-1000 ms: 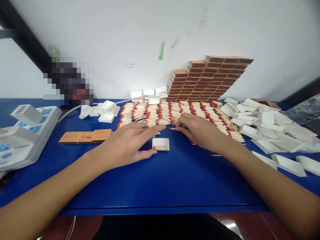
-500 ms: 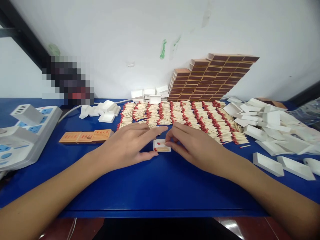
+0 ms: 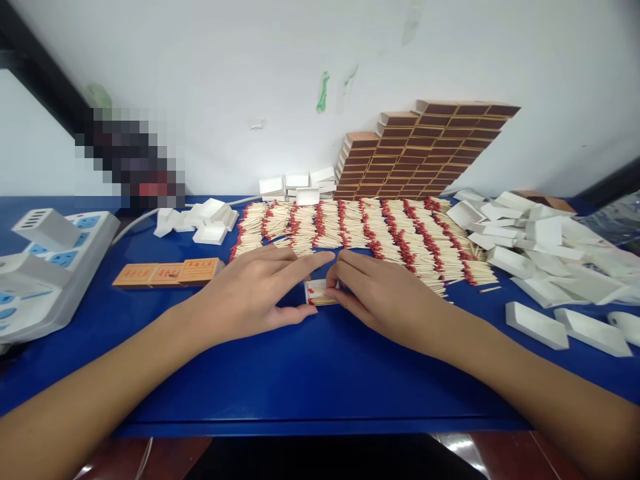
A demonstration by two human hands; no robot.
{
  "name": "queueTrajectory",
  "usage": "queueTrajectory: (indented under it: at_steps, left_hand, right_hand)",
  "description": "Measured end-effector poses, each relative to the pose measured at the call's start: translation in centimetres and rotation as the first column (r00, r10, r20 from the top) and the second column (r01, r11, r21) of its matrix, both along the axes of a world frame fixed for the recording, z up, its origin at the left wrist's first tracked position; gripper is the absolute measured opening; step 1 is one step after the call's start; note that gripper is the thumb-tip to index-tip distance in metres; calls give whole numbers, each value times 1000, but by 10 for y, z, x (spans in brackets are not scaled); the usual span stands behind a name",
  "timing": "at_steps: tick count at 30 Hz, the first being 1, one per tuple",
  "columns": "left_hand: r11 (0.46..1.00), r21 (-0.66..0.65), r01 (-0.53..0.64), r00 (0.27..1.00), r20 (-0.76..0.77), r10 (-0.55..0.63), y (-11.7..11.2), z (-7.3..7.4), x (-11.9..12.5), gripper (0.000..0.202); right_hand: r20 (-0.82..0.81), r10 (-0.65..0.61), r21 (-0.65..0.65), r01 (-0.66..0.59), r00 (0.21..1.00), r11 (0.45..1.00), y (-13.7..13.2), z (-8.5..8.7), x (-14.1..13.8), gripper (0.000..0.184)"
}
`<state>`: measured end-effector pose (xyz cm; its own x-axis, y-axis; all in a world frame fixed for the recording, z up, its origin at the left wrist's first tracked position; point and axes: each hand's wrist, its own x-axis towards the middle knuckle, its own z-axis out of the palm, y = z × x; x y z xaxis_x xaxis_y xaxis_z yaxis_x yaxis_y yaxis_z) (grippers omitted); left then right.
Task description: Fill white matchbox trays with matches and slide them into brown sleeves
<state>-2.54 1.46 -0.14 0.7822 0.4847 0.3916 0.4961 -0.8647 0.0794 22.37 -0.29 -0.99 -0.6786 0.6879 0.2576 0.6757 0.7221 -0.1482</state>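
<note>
A small white matchbox tray (image 3: 309, 299) lies on the blue table between my hands, with several red-headed matches (image 3: 320, 301) inside. My left hand (image 3: 260, 290) is beside its left end, thumb and forefinger spread apart; the thumb tip is close to the tray's front edge, and whether it touches I cannot tell. Over the tray's right part, my right hand (image 3: 373, 293) has its fingertips pinched together on a few matches, whose red heads show left of the fingers. The fingertips hide the tray's right end. Behind both hands, loose matches (image 3: 357, 220) lie in rows.
Stacked brown-sided matchboxes (image 3: 410, 157) lean along the wall. A heap of white trays (image 3: 540, 233) is at right, with smaller groups of trays (image 3: 213, 217) at back left. Orange matchboxes (image 3: 167, 272) lie left of my left hand, near a power strip (image 3: 85, 267).
My right fingertips have moved slightly left over the tray, and the pinched match heads are nearer its left end. My left hand keeps about the same pose. The view has shifted slightly.
</note>
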Motion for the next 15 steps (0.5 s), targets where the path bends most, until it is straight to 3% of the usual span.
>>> queueTrajectory:
  at_steps: [5,8,15]
  left_hand:
    - [1000,-12,-11,1000,2,11,0,0,0,60]
    - [999,-40,-20,1000,-4,20,1,3,-3,56]
    - [949,-299,-101,991,-117,68,-3,20,-9,36]
  right_hand:
    - [-84,22,-78,-29,996,996,2,-3,0,17]
    - [-174,-30,-90,14,984,996,4,-2,3,14]
    - [-202,-49,-109,28,978,994,21,-14,-4,19]
